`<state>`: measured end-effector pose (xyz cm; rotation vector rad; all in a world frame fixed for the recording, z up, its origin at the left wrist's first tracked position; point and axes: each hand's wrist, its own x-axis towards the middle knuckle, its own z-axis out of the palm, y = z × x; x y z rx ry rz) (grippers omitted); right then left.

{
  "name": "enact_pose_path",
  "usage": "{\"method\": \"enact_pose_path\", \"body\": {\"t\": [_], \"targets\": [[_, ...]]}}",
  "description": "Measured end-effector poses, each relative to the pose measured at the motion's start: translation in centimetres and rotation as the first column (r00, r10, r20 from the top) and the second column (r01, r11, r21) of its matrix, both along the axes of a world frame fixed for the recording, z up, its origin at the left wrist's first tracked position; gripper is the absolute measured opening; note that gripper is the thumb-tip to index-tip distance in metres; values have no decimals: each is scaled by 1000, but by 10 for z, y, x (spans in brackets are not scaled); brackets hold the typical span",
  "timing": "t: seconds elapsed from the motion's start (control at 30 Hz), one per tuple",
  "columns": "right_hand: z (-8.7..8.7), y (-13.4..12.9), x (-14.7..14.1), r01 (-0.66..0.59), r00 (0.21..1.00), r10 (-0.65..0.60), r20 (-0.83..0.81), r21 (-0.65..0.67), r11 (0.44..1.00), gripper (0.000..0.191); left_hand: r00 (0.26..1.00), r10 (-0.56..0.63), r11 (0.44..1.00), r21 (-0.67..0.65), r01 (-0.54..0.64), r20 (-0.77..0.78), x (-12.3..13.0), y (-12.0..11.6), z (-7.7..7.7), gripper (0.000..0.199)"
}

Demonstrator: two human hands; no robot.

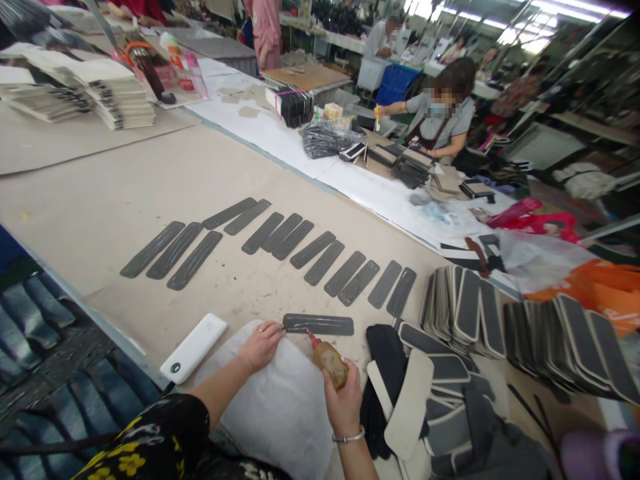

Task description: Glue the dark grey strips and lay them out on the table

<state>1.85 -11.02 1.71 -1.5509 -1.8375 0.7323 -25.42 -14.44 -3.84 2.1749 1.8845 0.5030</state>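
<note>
In front of me a dark grey strip with rounded corners [327, 325] lies flat on the brown paper, a wet shiny line along its surface. The fingertips of my left hand [263, 345] are closed on its left end. My right hand [344, 393] is wrapped around a squeeze bottle [330, 365] with yellowish-brown contents, tilted so that its red nozzle touches or nearly touches the strip. White cloth [280, 407] is spread under my forearms. Beyond, a row of similar dark strips [327, 262] lies across the paper, several with glossy streaks.
A white phone-like slab [194, 348] lies left of the cloth. On the right are loose dark and cream pieces [410, 397] and upright stacks of edged panels [465, 307]. Layered pale sheets [107, 90] stand far left. Across the white table a co-worker [443, 110] handles stacked pieces.
</note>
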Motion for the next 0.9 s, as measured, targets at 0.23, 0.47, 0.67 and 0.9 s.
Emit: {"method": "enact_pose_path", "body": {"t": [0.23,0.47,0.67,0.9], "targets": [[-8,16,66,255,967,-254,18,-88,963,57,1000,3,999,37,-3,12,-2,0,-5,38],[2,31,63,353,935,-354,-12,-45,934,55,1000,-6,998,64,6,1,-4,-1,-11,40],[0,47,56,341,940,-341,8,-20,940,55,1000,-15,997,72,16,-17,-5,-1,-11,40],[6,27,63,397,918,-397,15,-99,913,58,1000,-12,998,67,13,-15,-5,-1,-10,41]]}}
